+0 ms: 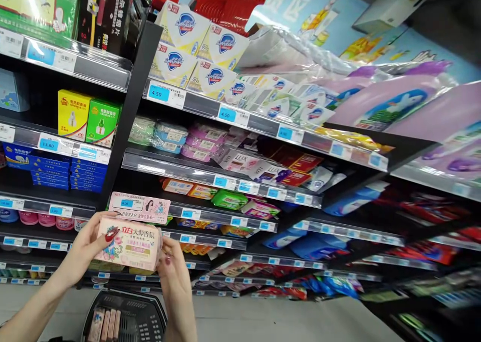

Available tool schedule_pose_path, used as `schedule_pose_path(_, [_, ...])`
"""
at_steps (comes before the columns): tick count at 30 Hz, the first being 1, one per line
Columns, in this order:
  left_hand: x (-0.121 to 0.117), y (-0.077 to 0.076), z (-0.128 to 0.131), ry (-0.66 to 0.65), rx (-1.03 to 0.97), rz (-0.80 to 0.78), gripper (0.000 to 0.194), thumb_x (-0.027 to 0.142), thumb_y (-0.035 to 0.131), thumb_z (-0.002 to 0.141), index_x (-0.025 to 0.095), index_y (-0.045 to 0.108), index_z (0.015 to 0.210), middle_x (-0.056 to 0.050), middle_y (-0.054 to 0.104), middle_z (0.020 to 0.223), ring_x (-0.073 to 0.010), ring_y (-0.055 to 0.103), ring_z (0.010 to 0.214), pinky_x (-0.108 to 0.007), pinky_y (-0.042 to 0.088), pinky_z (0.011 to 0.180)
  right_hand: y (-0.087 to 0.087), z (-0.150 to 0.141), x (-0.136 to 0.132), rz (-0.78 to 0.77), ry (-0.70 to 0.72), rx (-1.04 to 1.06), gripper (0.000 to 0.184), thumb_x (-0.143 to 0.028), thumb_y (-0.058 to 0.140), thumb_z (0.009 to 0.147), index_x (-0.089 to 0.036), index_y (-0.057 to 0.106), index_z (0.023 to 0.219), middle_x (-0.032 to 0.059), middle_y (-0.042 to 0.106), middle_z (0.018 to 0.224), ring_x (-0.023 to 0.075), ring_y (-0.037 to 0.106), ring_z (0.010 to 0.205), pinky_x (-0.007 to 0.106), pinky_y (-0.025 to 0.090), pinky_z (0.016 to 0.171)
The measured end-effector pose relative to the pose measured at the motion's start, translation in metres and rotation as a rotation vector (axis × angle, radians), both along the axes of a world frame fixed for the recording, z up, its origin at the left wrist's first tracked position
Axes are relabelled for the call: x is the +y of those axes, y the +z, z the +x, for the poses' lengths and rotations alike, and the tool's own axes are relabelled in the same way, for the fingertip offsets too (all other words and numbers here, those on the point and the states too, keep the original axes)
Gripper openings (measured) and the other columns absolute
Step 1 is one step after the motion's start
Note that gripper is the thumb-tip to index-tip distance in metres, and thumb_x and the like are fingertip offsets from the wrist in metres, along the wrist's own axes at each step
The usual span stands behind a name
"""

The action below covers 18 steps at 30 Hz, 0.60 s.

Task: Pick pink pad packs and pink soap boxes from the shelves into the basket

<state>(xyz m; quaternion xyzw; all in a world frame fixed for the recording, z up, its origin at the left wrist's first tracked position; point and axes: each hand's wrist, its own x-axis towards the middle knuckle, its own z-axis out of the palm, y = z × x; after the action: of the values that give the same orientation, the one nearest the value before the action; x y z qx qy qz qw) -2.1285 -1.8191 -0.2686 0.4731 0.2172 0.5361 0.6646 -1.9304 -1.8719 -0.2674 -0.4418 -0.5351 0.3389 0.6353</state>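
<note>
A pink and cream pack of laundry soap (130, 246) is held up level between both hands, just below a pink shelf sign (141, 209). My left hand (95, 236) is closed on the pack's left end, thumb across its front face. At the right end, my right hand (173, 262) grips the pack with bent fingers, some of them hidden behind it. Below the hands stands a black shopping basket (150, 312); several similar pink packs (107, 322) lie inside it on the left.
Shelves hold white Safeguard soap boxes (184, 26), wrapped LUX soaps (240, 161) and yellow and green boxes (73, 114). Large purple detergent bags (398, 101) lie at the upper right. A dark shelf post (130, 106) divides the racks. Pale floor (300, 319) shows below.
</note>
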Motion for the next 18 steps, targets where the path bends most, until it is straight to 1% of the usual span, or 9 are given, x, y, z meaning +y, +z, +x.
schedule_pose_path(2, [0.002,-0.003,-0.002,0.033,-0.004,0.045,0.043,0.039,0.074,0.079,0.022,0.061,0.116,-0.007,0.068,0.110,-0.0195,0.065,0.098,-0.020,0.054,0.079,0.000,-0.012,-0.004,0.016,-0.045,-0.042,0.033,-0.050,0.058,0.088,-0.021,0.059,0.105,0.0069,0.070,0.093,0.0180,0.068,0.076,0.028,0.056,0.067])
schedule_pose_path(4, [0.002,-0.006,-0.005,0.077,-0.010,0.076,0.043,0.038,0.075,0.079,0.021,0.062,0.116,-0.007,0.068,0.110,-0.0190,0.065,0.097,-0.019,0.053,0.079,0.004,-0.022,-0.007,0.037,-0.079,-0.072,0.026,-0.047,0.058,0.090,-0.022,0.060,0.099,0.0036,0.070,0.082,0.0154,0.066,0.069,0.025,0.055,0.064])
schedule_pose_path(7, [0.000,-0.008,-0.008,0.135,-0.030,0.117,0.042,0.036,0.076,0.078,0.023,0.063,0.115,-0.006,0.068,0.109,-0.0168,0.065,0.095,-0.017,0.052,0.078,0.009,-0.029,-0.011,0.101,-0.117,-0.106,0.020,-0.041,0.057,0.091,-0.022,0.060,0.092,-0.0002,0.066,0.071,0.0121,0.061,0.059,0.021,0.052,0.057])
schedule_pose_path(10, [-0.002,-0.010,-0.011,0.112,-0.045,0.154,0.035,0.037,0.071,0.083,0.024,0.062,0.113,-0.005,0.068,0.105,-0.0157,0.066,0.089,-0.017,0.052,0.075,0.011,-0.030,-0.014,0.190,-0.156,-0.158,0.014,-0.034,0.057,0.092,-0.022,0.060,0.086,-0.0013,0.066,0.073,0.0096,0.059,0.057,0.017,0.048,0.053])
schedule_pose_path(12, [-0.002,-0.013,-0.012,0.091,-0.058,0.167,0.032,0.039,0.068,0.085,0.023,0.061,0.111,-0.006,0.068,0.103,-0.0168,0.066,0.087,-0.018,0.053,0.073,0.011,-0.031,-0.015,0.255,-0.183,-0.218,0.014,-0.030,0.055,0.094,-0.022,0.060,0.083,-0.0012,0.066,0.075,0.0091,0.059,0.058,0.015,0.045,0.050])
schedule_pose_path(14, [0.001,-0.017,-0.012,0.101,-0.093,0.163,0.034,0.041,0.070,0.083,0.022,0.062,0.109,-0.006,0.068,0.101,-0.0174,0.066,0.086,-0.019,0.053,0.072,0.010,-0.034,-0.017,0.318,-0.209,-0.308,0.017,-0.028,0.051,0.095,-0.022,0.059,0.082,-0.0005,0.065,0.076,0.0101,0.060,0.060,0.016,0.045,0.051])
schedule_pose_path(16, [0.005,-0.021,-0.010,0.113,-0.145,0.145,0.038,0.042,0.074,0.079,0.020,0.063,0.108,-0.007,0.068,0.099,-0.0182,0.066,0.085,-0.019,0.052,0.070,0.007,-0.041,-0.020,0.356,-0.291,-0.404,0.020,-0.026,0.046,0.097,-0.022,0.059,0.082,0.0007,0.066,0.079,0.0113,0.061,0.065,0.018,0.045,0.056])
schedule_pose_path(18, [0.009,-0.026,-0.005,0.104,-0.196,0.105,0.043,0.045,0.076,0.075,0.017,0.065,0.106,-0.009,0.068,0.097,-0.0207,0.066,0.083,-0.021,0.052,0.066,0.003,-0.051,-0.023,0.348,-0.442,-0.457,0.023,-0.026,0.042,0.099,-0.021,0.060,0.085,0.0017,0.066,0.080,0.0121,0.060,0.065,0.021,0.042,0.059])
